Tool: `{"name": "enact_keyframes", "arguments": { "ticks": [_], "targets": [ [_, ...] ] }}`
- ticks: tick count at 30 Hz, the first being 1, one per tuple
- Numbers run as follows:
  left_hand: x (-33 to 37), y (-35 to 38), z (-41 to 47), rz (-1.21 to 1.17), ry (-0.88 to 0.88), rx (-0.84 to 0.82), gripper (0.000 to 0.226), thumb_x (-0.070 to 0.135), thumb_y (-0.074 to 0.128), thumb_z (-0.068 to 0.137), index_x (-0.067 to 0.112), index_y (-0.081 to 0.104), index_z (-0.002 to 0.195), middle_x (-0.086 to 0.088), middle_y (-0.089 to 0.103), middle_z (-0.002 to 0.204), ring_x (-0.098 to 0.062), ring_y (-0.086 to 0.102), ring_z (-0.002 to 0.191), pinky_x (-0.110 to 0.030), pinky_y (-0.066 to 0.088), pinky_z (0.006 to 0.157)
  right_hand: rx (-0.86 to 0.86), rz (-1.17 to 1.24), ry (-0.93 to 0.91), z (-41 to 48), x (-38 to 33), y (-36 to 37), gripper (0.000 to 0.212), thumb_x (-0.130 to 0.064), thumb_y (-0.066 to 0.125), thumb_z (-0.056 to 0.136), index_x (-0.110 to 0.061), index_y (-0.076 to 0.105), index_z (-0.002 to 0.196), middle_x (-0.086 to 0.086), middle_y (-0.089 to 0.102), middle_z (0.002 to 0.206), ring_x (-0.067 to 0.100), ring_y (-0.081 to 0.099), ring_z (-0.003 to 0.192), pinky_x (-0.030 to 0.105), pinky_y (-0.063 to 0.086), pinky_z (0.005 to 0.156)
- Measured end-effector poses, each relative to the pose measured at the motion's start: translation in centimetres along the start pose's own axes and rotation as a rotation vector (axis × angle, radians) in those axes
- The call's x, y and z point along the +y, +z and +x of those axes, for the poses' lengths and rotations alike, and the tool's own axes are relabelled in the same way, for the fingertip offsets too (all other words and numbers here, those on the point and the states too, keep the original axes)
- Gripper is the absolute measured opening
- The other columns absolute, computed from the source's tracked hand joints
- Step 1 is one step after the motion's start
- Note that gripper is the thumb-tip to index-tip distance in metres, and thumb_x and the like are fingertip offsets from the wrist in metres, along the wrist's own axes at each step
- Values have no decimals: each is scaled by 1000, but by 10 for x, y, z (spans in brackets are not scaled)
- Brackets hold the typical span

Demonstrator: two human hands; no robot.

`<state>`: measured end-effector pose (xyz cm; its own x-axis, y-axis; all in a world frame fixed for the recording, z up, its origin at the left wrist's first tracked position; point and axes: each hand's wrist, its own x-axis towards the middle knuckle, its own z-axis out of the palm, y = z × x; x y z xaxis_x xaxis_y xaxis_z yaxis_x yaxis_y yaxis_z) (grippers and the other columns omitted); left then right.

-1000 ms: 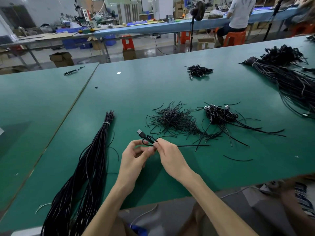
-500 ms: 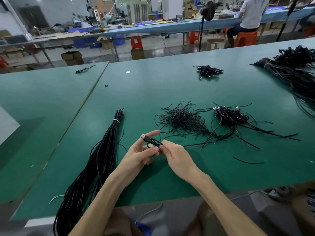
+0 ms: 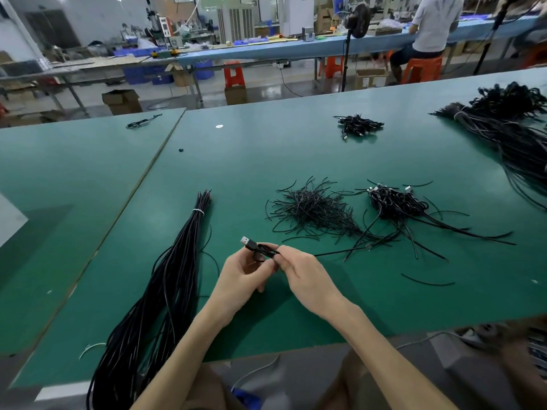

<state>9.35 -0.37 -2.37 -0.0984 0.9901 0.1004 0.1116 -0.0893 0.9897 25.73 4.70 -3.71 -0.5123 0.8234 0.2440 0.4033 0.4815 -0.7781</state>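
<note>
Your green bench [image 3: 296,161] fills the view, with workshop tables behind it. The long tied bundle of black cables [image 3: 165,285] at your left, the loose pile of short ties [image 3: 310,211] and the heap of coiled cables [image 3: 396,205] ahead lie as before. Your left hand [image 3: 242,279] and right hand [image 3: 307,276] both pinch the small coiled USB cable [image 3: 265,251] just above the bench. Your left forefinger, stretched out half a second ago, is now folded in, leaving the plug [image 3: 245,240] bare.
</note>
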Motion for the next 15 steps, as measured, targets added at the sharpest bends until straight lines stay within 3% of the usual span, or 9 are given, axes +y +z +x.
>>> {"name": "enact_keyframes", "arguments": {
  "ticks": [4, 7, 15],
  "targets": [
    [-3, 2, -1, 164, 91, 112, 6, 10, 71, 94, 15, 74, 96, -13, 72, 81, -7, 55, 65, -20, 43, 61, 33, 13, -5, 0, 1, 1, 29, -38, 37, 108, -29, 46, 83, -10, 54, 77, 15, 49, 70, 41, 44, 64],
    [1, 1, -2, 199, 117, 102, 9, 10, 69, 96, 16, 75, 99, 4, 73, 77, 1, 50, 60, -10, 38, 58, 30, 31, 12, -1, 2, 1, 32, -40, 36, 109, -27, 48, 82, -6, 53, 76, 18, 48, 69, 44, 45, 65],
    [3, 10, -3, 470, 227, 193, 10, 16, 73, 94, 26, 71, 94, 8, 59, 82, -9, 54, 71, -13, 39, 63, 30, 196, 100, 0, -2, -3, 38, -41, 38, 110, -41, 54, 76, -22, 55, 69, 5, 43, 62, 28, 37, 63]
  ]
}}
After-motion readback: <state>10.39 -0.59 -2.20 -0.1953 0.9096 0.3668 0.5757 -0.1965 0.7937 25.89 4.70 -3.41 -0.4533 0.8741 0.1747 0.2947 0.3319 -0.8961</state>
